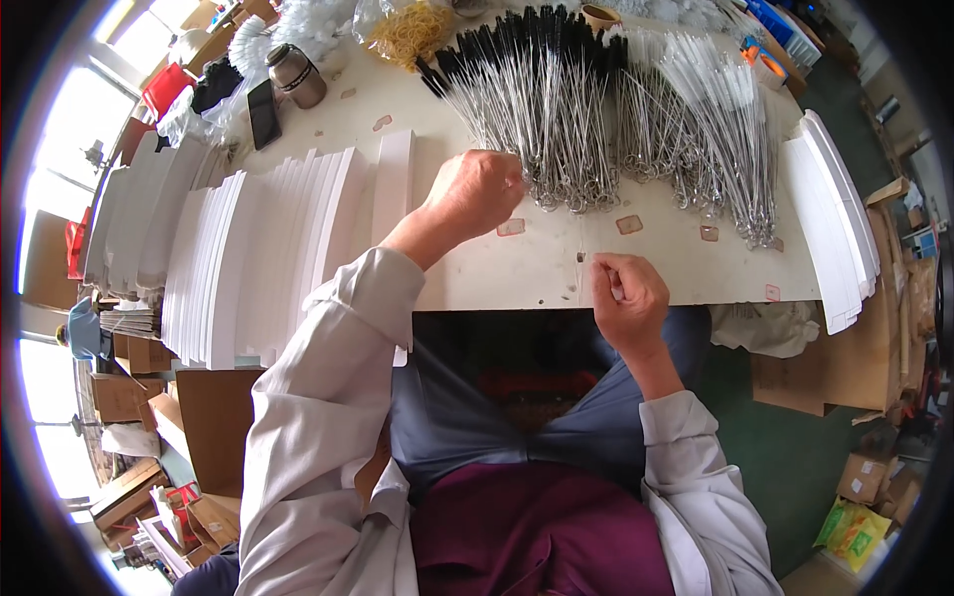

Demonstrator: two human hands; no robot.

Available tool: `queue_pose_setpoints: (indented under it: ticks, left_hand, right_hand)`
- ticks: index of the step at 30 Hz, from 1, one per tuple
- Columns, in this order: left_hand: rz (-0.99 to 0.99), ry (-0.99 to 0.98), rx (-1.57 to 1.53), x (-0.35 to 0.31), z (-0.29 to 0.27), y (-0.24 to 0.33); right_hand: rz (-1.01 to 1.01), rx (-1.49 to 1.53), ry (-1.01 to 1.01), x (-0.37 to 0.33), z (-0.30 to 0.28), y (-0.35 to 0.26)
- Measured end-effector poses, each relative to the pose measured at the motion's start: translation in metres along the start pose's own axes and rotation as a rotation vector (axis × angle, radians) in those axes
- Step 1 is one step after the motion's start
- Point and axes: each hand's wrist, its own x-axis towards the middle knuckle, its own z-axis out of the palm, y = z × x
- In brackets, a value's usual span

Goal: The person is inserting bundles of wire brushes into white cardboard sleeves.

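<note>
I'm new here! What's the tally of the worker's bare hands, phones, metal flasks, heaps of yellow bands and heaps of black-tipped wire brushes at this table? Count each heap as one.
Bare hands: 2 (left hand, right hand)
Dark phone: 1
Metal flask: 1
Heap of yellow bands: 1
Heap of black-tipped wire brushes: 1
Total: 6

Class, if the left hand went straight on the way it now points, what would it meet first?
The left hand would probably meet the pile of black-bristled brushes with looped silver wire stems; depth is unclear, so it may already touch them.
</note>
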Motion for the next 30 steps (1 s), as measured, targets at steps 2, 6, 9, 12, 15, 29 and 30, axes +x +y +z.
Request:
queue_pose_setpoints:
  ticks: [2, 6, 9, 12, 15, 29, 30]
  left_hand:
    - [0.004, -0.036, -0.017, -0.003, -0.003, 0.001]
    - [-0.134, 0.012, -0.098, -0.002, -0.005, 0.002]
    - [-0.198, 0.041, -0.088, -0.004, -0.005, 0.009]
    - [-0.146, 0.016, 0.0, -0.004, 0.008, 0.009]
    - [-0.161, 0.024, -0.047, -0.001, 0.01, 0.005]
    - [0.036, 0.345, -0.369, -0.013, -0.046, 0.045]
    - [0.036, 0.353, -0.36, -0.015, -0.052, 0.041]
  right_hand:
    - [-0.026, -0.021, 0.002, 0.0, 0.0, 0.001]
    - [-0.041, -0.033, 0.0, 0.002, -0.001, 0.0]
    - [-0.042, -0.044, 0.002, 0.001, -0.001, -0.001]
    - [-0.035, -0.021, 0.009, 0.001, -0.001, -0.001]
    - [-0.044, -0.014, 0.021, 0.001, 0.0, 0.0]
    - [-0.355, -0.099, -0.2, 0.094, 0.022, -0.031]
    - [-0.386, -0.168, -0.275, 0.106, 0.038, -0.031]
